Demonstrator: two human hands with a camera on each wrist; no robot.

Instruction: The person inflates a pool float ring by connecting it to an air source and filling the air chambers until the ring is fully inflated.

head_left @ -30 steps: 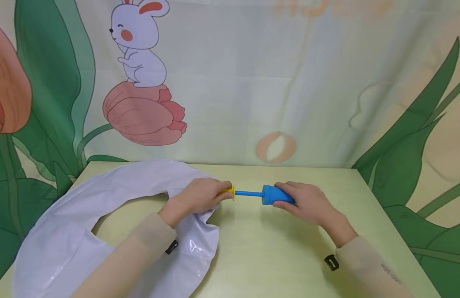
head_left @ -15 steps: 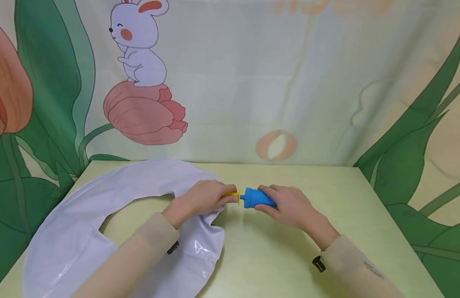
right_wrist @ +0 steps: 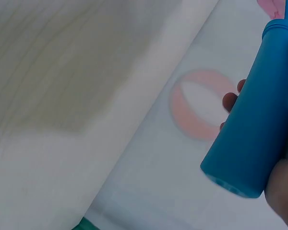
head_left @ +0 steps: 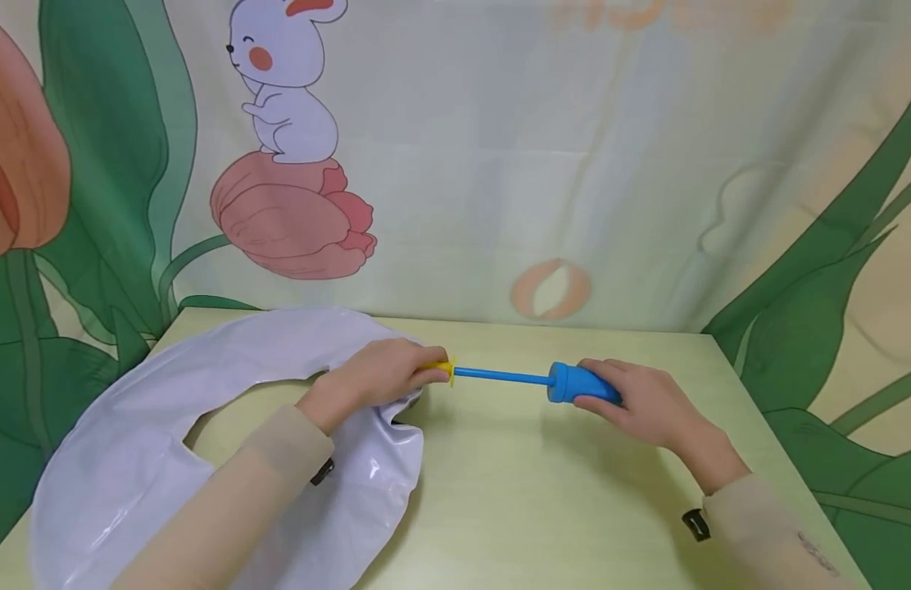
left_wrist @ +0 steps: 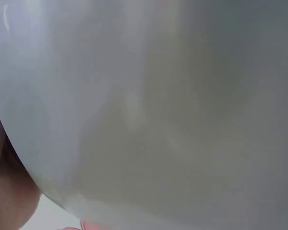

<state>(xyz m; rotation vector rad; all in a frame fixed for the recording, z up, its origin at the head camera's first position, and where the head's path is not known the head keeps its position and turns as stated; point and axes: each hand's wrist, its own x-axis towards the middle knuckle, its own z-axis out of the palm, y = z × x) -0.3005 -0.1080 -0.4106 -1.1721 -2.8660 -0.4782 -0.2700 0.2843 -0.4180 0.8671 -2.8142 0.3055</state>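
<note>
In the head view my left hand pinches the yellow end piece of a blue hand pump, close against the edge of a white, partly filled inflatable ring. My right hand grips the pump's blue barrel, fingers wrapped round it. Between the hands a long stretch of blue rod shows, out of the barrel. The barrel appears tilted in the right wrist view. Glossy ring surface fills most of the left wrist view; where the yellow piece meets the ring is hidden behind the left hand.
The ring covers the left side of the pale yellow-green table, its wrinkled edge rising near the left hand. Behind the table hangs a printed curtain with a rabbit and flowers. Black clips hang below the sleeves.
My right hand first moved left, pushing the barrel over the rod almost to the yellow piece. It has since pulled back right, and more rod shows than at first. The left hand keeps its pinch.
</note>
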